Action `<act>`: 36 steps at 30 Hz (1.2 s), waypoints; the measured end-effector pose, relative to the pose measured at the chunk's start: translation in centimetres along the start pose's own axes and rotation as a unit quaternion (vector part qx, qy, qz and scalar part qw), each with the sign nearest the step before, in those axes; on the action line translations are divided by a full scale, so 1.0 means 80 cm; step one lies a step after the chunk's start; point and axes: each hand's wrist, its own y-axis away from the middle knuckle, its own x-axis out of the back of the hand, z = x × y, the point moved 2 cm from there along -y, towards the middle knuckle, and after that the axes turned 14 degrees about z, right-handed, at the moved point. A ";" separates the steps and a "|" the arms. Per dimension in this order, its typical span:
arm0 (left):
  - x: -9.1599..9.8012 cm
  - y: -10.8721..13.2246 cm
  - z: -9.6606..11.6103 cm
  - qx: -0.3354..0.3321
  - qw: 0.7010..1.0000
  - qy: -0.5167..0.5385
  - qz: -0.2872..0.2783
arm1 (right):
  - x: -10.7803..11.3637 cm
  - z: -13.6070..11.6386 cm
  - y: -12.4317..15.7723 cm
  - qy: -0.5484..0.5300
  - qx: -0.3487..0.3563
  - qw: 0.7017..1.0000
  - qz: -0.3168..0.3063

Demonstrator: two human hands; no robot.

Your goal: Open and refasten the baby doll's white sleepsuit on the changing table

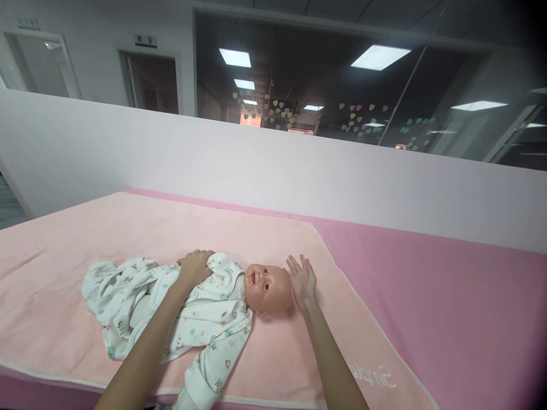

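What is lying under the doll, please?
The doll lies on a light pink blanket; beyond its edge, a darker pink surface shows. The patch beneath the doll's body is covered, so anything there cannot be seen.

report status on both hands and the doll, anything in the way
Left hand on the doll, at its clothed torso. Right hand open beside its head, contact unclear. Doll face-up on pink cloth. No obstruction seen.

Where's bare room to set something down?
Bare blanket stretches between the doll and the white partition; bare pink surface lies right of the blanket. It's crowded at the doll, with the left hand on it and the right hand beside its head.
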 end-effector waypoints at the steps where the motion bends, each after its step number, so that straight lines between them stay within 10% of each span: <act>1: 0.000 0.000 0.000 -0.001 1.000 0.000 0.000 | 0.002 -0.001 -0.001 -0.001 0.014 1.000 0.015; 9: -0.001 0.000 0.000 0.004 1.000 0.003 -0.005 | -0.015 0.022 0.026 0.128 -0.131 0.973 -0.138; 20: -0.001 0.001 0.000 0.001 1.000 0.005 -0.004 | 0.002 0.008 -0.001 0.006 0.014 1.000 0.005; 29: 0.001 0.001 0.003 0.005 1.000 0.006 0.008 | -0.019 0.015 0.021 0.136 -0.009 0.985 -0.102; 36: 0.004 0.003 0.003 0.001 1.000 0.013 0.010 | 0.002 0.007 -0.001 0.007 0.030 0.999 0.037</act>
